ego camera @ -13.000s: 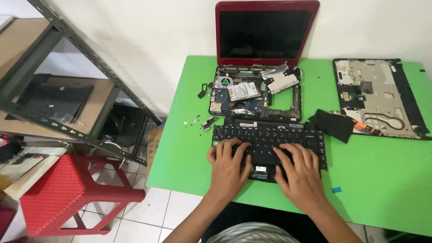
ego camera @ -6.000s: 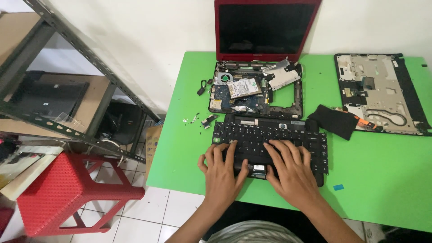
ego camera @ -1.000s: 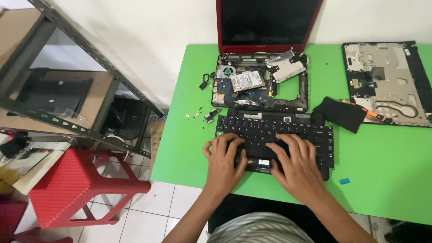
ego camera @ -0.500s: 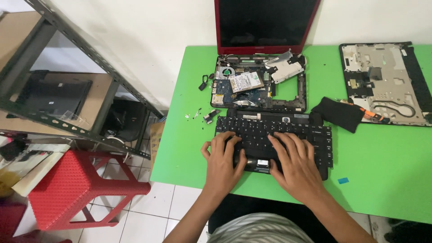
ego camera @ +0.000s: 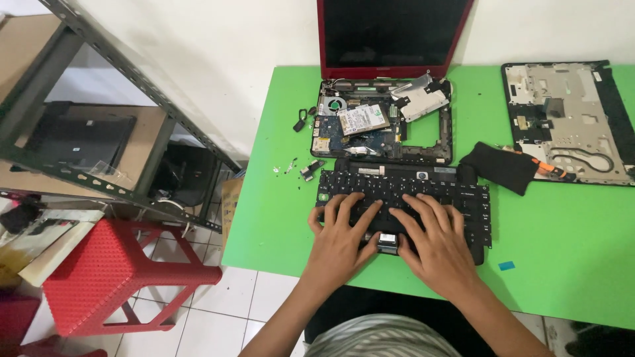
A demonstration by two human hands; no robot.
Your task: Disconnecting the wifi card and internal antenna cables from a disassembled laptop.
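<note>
We have both hands on the loose black keyboard (ego camera: 403,201), which lies flat on the green surface (ego camera: 569,264) just in front of the opened red laptop (ego camera: 390,79), its far edge touching the exposed base. Our left hand (ego camera: 340,235) and right hand (ego camera: 433,241) rest palm down on the near half of the keys, fingers (ego camera: 357,208) spread and lying flat, gripping nothing; the thumbs meet near a small pale tab (ego camera: 388,242) at the near edge, though we cannot tell whether they pinch it. We judge the keyboard to be light, thin and somewhat bendy, a plate that twists if lifted by one corner, with keycaps that could pop off under a sideways push. The long edges near both ends look like the safest places to take hold, keeping it level. Any ribbon cable beneath is hidden from us. A black cloth (ego camera: 499,165) lies just beside its right far corner, and a stripped laptop cover (ego camera: 569,119) sits well apart to the right.
</note>
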